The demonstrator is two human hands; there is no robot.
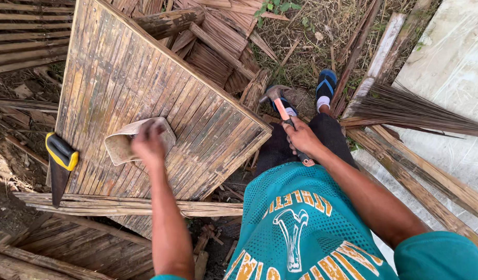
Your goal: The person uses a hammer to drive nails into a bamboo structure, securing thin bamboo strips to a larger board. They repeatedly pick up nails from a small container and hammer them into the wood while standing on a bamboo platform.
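Note:
My left hand (148, 144) reaches into a crumpled brown paper bag (122, 145) that lies on a slatted bamboo panel (145, 88); the fingers are blurred and what they touch inside is hidden. My right hand (302, 139) grips the orange handle of a claw hammer (283, 111), its steel head (274, 93) pointing away from me above my knee. I wear a teal jersey and dark trousers.
A handsaw with a yellow and black handle (61, 153) lies at the panel's left edge. Loose bamboo strips and planks (125, 207) surround me. A stick broom (404, 109) rests at right beside a pale sheet (451, 67). A foot in a blue sandal (326, 85) stands ahead.

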